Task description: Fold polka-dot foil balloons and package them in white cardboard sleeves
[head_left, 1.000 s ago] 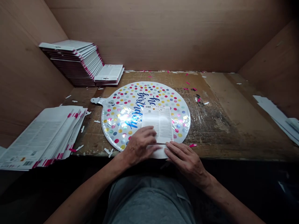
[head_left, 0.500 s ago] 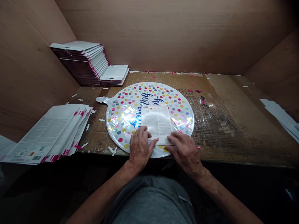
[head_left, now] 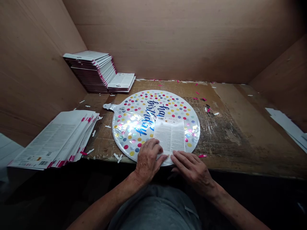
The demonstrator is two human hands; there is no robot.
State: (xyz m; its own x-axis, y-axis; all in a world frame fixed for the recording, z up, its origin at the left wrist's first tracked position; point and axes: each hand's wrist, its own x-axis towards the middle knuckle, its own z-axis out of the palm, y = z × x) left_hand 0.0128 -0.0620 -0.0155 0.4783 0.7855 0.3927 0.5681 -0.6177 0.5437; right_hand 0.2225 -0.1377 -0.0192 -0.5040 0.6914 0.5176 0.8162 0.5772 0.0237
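Left hand [head_left: 147, 159] and right hand [head_left: 192, 170] touch the printed card's [head_left: 170, 135] near edge, pinch unclear, atop the spotted balloon [head_left: 136, 99]! This one looks unfinished; stacked cards [head_left: 88, 76] behind seem done, the fanned cards [head_left: 57, 135] seemingly still to do.

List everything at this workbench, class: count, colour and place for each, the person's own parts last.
printed card: one, white, on the balloon
balloon: one, white with coloured dots, blue lettering, flat on the cardboard
tall stack: one, white and pink, rear left
low stack: one, white and pink, beside it
fanned cards: uncounted, white and pink, near left
white item: one, blurred, left edge
papers: several, white, right
scraps: many, white and pink, scattered
cardboard: brown, worktop
walls: three, brown, left, back, right
garment: one, grey, bottom centre
left hand, right hand: bare, fingers at the card's near edge
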